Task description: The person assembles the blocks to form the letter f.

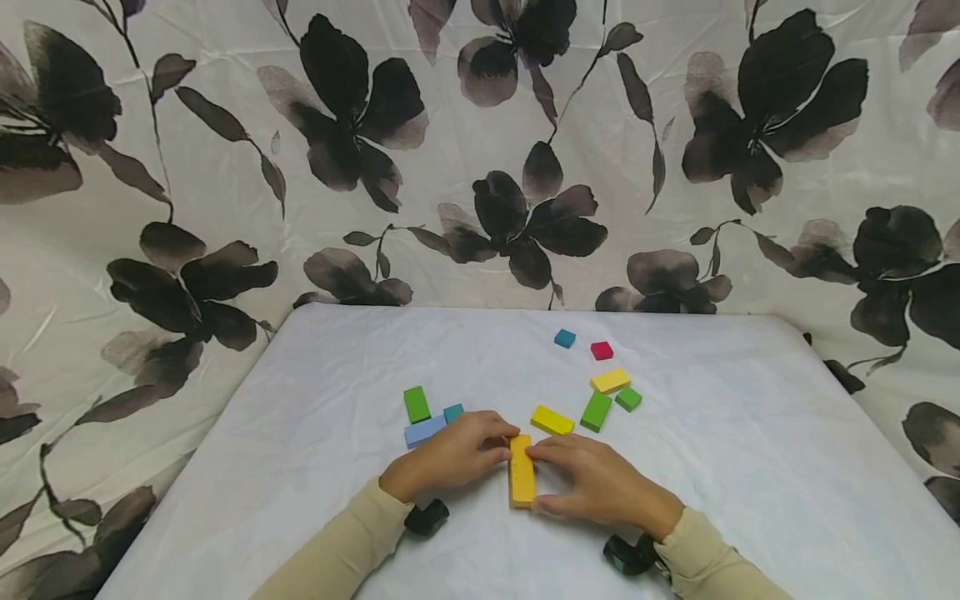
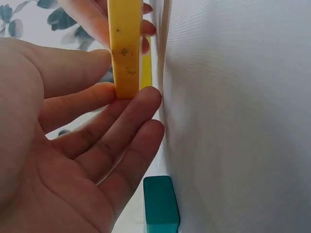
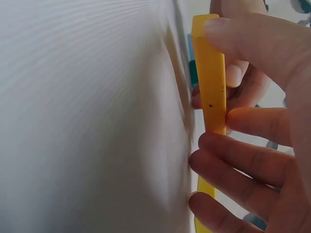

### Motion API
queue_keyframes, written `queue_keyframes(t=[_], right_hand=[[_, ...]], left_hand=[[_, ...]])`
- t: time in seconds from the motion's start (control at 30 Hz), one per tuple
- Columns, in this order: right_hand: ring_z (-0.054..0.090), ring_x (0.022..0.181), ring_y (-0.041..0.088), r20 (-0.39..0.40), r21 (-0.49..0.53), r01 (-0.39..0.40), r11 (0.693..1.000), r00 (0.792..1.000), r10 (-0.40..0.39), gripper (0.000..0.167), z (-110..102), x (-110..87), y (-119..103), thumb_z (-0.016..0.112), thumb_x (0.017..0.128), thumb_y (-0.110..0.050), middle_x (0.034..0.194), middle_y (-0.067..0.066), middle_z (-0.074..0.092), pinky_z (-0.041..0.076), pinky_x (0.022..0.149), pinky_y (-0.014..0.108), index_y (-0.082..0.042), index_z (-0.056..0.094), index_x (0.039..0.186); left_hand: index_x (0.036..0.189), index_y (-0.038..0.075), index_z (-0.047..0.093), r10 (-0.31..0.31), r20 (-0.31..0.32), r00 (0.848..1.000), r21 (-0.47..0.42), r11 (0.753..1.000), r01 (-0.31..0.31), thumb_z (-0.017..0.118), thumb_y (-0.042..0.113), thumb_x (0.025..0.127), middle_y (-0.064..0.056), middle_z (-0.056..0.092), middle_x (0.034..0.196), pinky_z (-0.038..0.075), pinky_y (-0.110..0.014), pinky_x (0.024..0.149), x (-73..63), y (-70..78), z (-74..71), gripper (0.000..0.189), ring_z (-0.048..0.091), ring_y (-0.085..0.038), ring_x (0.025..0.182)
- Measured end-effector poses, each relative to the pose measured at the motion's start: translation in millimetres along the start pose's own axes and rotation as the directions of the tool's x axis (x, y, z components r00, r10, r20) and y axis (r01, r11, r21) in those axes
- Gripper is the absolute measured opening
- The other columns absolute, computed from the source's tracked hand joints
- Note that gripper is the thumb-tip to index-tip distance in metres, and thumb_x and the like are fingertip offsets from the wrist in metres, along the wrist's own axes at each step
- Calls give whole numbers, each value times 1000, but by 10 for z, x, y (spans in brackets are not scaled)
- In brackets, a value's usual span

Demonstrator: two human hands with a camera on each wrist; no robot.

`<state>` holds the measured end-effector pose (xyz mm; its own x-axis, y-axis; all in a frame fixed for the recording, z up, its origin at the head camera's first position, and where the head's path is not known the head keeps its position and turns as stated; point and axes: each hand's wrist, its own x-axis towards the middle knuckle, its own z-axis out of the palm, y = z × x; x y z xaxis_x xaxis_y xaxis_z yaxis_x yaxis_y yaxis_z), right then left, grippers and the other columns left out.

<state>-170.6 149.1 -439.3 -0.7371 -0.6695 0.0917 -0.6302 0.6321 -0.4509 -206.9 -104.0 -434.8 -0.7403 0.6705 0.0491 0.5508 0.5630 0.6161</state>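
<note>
Both hands are at one long yellow block [image 1: 522,477] in front of the person. The left hand [image 1: 467,450] holds its far end between thumb and index finger, while its other fingers [image 2: 129,150] stay loosely bent. On the other side, the right hand [image 1: 603,485] holds the same block, its thumb [image 3: 252,41] at the near end and its index finger [image 3: 257,121] further along. Just past the hands lies a second yellow block [image 1: 552,420]. Beside the left hand are a teal block [image 1: 453,412] and a light blue block [image 1: 424,431], partly covered by that hand.
A green block [image 1: 417,404] lies behind the light blue one. Right of centre are another green block [image 1: 596,412], a small green block [image 1: 628,399] and a yellow block [image 1: 611,381]. Further back sit a red block [image 1: 602,351] and a blue block [image 1: 565,338] on the white cloth [image 1: 300,467].
</note>
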Motion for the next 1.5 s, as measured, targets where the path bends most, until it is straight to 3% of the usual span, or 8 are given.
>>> queue_keyframes(t=[0.4, 0.97, 1.5], right_hand=[[58, 118, 10, -21, -42, 36, 998, 999, -37, 61, 45, 116, -52, 71, 88, -56, 127, -8, 63, 49, 100, 39, -17, 66, 134], [59, 117, 15, -55, -124, 78, 989, 995, -85, 56, 95, 134, -140, 76, 86, -51, 123, -5, 64, 50, 99, 40, -16, 69, 129], [58, 114, 14, -76, -172, 107, 979, 990, -121, 57, 144, 81, -165, 74, 86, -55, 121, -6, 64, 51, 96, 38, -17, 70, 127]], left_hand=[[130, 6, 67, -57, 11, 998, 9, 998, 56, 67, 16, 97, 6, 66, 110, 51, -21, 81, -10, -11, -61, 34, 59, -3, 91], [122, 5, 71, -68, 11, 998, 18, 998, 68, 73, 14, 93, 3, 68, 105, 51, -21, 75, -35, -5, -90, 31, 58, -3, 84], [120, 4, 72, -52, 48, 997, -49, 997, 55, 76, 12, 91, 3, 68, 103, 52, -20, 76, -64, -21, -85, 30, 60, -2, 83]])
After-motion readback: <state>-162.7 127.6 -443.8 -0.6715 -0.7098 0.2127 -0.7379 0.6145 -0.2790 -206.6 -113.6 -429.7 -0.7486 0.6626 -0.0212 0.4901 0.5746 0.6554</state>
